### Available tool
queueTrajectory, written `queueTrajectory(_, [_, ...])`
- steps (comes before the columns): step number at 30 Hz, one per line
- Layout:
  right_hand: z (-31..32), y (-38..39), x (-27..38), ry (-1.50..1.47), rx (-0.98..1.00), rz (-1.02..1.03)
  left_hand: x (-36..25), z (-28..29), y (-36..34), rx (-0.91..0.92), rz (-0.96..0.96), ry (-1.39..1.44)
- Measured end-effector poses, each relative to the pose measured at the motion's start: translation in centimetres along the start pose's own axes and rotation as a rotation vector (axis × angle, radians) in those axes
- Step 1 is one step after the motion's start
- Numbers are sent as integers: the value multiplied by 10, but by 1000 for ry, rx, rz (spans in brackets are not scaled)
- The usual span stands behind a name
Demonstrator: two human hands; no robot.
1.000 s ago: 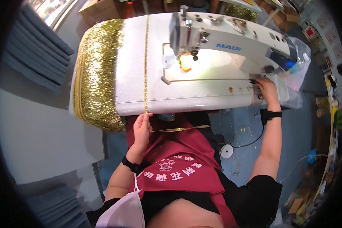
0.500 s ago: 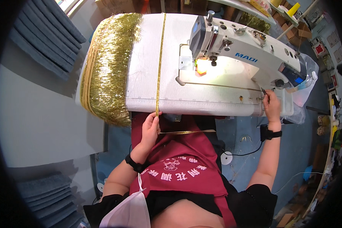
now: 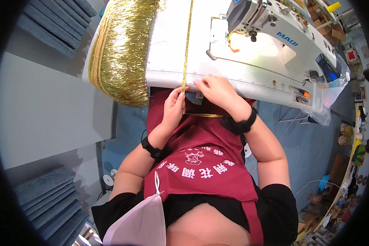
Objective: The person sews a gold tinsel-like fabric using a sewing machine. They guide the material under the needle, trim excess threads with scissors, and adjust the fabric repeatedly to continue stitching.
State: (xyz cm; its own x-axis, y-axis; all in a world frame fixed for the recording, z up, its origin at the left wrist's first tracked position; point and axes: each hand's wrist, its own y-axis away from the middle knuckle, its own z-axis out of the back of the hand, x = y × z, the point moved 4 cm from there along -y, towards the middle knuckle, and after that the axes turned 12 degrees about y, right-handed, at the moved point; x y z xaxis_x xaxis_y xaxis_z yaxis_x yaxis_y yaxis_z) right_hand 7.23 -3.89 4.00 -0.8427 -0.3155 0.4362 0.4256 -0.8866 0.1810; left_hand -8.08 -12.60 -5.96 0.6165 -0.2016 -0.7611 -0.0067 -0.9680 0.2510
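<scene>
While the left hand (image 3: 175, 107) pinches a gold ribbon (image 3: 187, 45) at the near edge of a white table (image 3: 166, 45), the curled right hand (image 3: 220, 92) hangs close by, its grip impossible to tell; light, even tension should hold the ribbon straight, left of the sewing machine (image 3: 287, 37).

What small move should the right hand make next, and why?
Probably bring the right hand slightly left to the gold ribbon: the left hand pinches it at the edge of the white table, with the right hand close but apart.
</scene>
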Motion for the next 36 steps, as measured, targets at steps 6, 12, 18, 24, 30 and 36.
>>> queueTrajectory(6, [-9,-29,11,69,75,-52,-1,-1,-1,30,-27,62])
queueTrajectory(12, [-10,-39,14,54,182,-93,2,-4,-1,35,-29,122])
queueTrajectory(18, [-13,-46,12,71,236,-104,5,-5,-2,37,-49,95])
queueTrajectory(24, [-11,-44,3,-42,202,-46,10,-7,1,56,-39,55])
queueTrajectory(30, [39,7,-84,-164,-228,-127,4,-15,1,175,-13,50])
queueTrajectory(36, [121,96,-228,365,-490,-189,-12,-28,-5,167,-220,-68])
